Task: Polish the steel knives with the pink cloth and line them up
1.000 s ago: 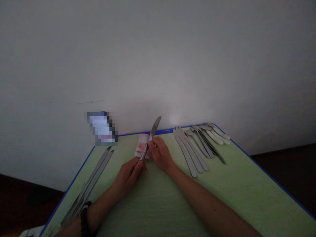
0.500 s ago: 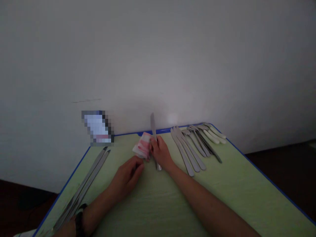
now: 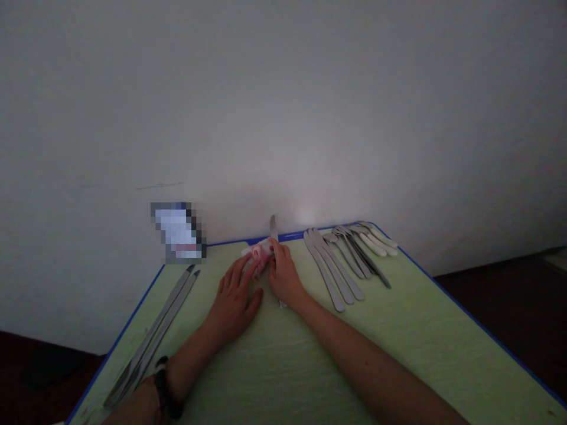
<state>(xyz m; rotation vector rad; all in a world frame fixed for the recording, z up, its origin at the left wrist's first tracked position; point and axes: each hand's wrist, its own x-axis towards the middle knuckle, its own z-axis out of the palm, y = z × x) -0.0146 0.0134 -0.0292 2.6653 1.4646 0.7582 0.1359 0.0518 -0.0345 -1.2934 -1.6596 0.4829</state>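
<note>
**Q:** Knife location and grip?

**A:** Centre frame, near the far edge of the tabletop [image 3: 398, 330]. The right hand [image 3: 283, 277] is closed around the knife [image 3: 273, 227]. The left hand [image 3: 234, 298], fingers spread, presses the red-and-white cloth [image 3: 258, 254] beside it.

**Q:** Handling?

**A:** Probably rigid, smooth steel, likely slippery; grip the handle. The cloth looks soft and light. No legible writing.

Setting: a dim indoor cutlery station, domestic or catering; the exact type cannot be determined. Indicators: a green table [image 3: 398, 354] with a blue edge against a bare white wall [image 3: 283, 88]; sorted knives [image 3: 330, 268] and spoons [image 3: 367, 242]; a cloth [image 3: 258, 254] beside one knife [image 3: 273, 227].
</note>
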